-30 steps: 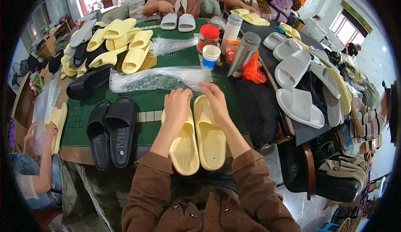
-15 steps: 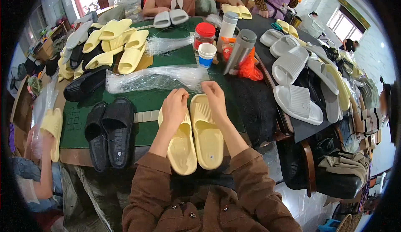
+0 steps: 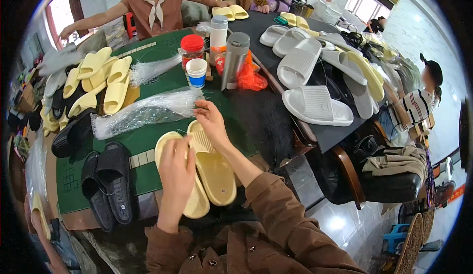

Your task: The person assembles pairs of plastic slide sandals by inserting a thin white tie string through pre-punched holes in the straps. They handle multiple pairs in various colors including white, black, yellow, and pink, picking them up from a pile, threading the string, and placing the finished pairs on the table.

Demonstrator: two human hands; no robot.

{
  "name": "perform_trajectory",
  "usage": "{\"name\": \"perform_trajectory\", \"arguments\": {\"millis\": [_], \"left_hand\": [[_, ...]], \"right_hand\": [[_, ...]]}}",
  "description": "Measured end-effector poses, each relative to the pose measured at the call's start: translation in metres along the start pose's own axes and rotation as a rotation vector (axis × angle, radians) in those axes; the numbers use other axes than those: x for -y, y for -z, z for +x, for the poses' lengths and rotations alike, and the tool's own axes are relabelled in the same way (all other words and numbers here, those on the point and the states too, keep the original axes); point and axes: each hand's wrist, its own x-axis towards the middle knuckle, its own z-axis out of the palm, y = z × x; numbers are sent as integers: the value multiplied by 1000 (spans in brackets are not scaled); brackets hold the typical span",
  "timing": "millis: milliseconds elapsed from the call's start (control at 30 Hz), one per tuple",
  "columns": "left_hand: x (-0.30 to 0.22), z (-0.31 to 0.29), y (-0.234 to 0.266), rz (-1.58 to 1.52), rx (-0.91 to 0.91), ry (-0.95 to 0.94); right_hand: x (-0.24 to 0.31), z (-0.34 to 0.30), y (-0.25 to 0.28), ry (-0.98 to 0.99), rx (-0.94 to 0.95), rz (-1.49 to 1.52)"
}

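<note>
- Reaching farther forward than before, the right hand pinches thin strands from a clear plastic bundle.
- Left hand lies flat and open on pale yellow slippers, on the green mat.

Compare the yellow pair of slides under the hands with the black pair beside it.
The yellow pair is pale and lies under the left hand and right hand; the black pair is dark, untouched, farther left. Both lie side by side on the green table.
</note>
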Motion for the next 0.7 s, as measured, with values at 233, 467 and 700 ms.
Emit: {"name": "perform_trajectory", "arguments": {"millis": [233, 467, 700], "left_hand": [[-6, -74, -6, 334, 177, -39], [0, -72, -31, 514, 186, 34], [10, -80, -3, 450, 171, 147]], "right_hand": [[30, -8, -1, -180, -2, 71], [106, -16, 38, -161, -87, 405], [213, -6, 197, 155, -252, -78]]}}
